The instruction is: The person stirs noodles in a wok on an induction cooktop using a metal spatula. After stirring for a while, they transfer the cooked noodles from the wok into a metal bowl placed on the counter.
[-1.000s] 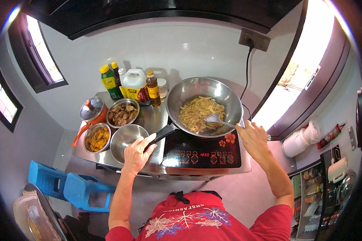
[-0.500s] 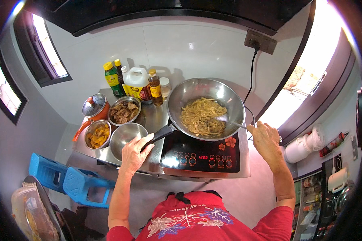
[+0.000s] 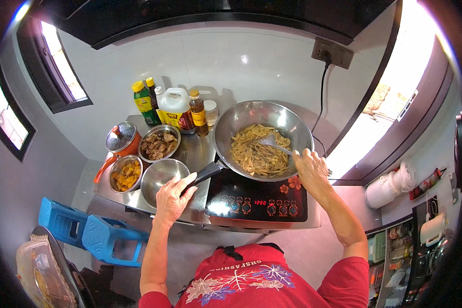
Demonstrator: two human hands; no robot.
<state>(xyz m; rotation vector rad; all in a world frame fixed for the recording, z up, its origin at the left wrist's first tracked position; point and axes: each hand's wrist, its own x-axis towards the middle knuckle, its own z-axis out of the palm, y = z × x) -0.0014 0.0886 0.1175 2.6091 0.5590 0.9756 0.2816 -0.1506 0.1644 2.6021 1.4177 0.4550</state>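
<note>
A steel wok (image 3: pixel 297 120) sits on the induction cooktop (image 3: pixel 226 187), holding pale yellow-brown strips of food (image 3: pixel 259 159). My left hand (image 3: pixel 172 199) is closed round the end of its black handle (image 3: pixel 210 170). My right hand (image 3: pixel 312 170), at the wok's right rim, grips a metal spatula (image 3: pixel 280 146). The spatula's head rests among the strips near the middle of the wok; my fingers hide the end of its handle. Beneath and beside my left hand stands a bare steel bowl (image 3: pixel 156 177).
Left of the wok are a bowl of meat pieces (image 3: pixel 175 138), a bowl of orange chunks (image 3: pixel 126 174) and a lidded orange pot (image 3: pixel 126 146). Several sauce bottles (image 3: pixel 198 114) line the wall. A black cord (image 3: pixel 322 97) hangs behind the wok. Blue stools (image 3: pixel 108 238) stand below left.
My right hand has moved left and slightly down toward the wok's rim. The spatula's head has shifted left and up through the strips. My left hand stays on the handle.
</note>
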